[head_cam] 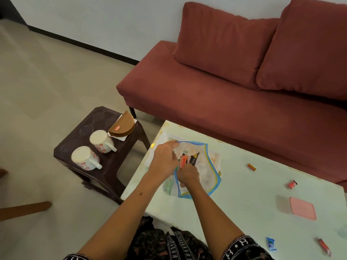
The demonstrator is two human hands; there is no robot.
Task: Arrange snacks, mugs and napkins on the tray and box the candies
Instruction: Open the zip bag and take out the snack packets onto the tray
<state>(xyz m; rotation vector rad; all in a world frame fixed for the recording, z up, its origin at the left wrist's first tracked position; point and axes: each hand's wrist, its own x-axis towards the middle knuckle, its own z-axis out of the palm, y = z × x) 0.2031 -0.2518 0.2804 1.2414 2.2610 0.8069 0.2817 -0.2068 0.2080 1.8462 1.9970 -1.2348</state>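
Note:
A clear zip bag (204,171) with a blue and yellow rim lies on the pale table (244,199), on top of a white tray (216,156). My left hand (165,158) pinches the bag's upper edge and holds it wide. My right hand (187,174) is inside the bag's mouth, closed on dark and red snack packets (187,159). Several wrapped candies lie loose on the table: (251,167), (292,184), (271,243), (324,246). A pink-lidded box (302,208) stands at the right. Two flowered mugs (85,158), (102,141) lie on a dark stool (105,166).
A brown napkin holder (123,126) with white napkins sits at the stool's far corner. A red sofa (234,87) runs behind the table. A wooden chair leg (24,209) shows at the left on the tiled floor.

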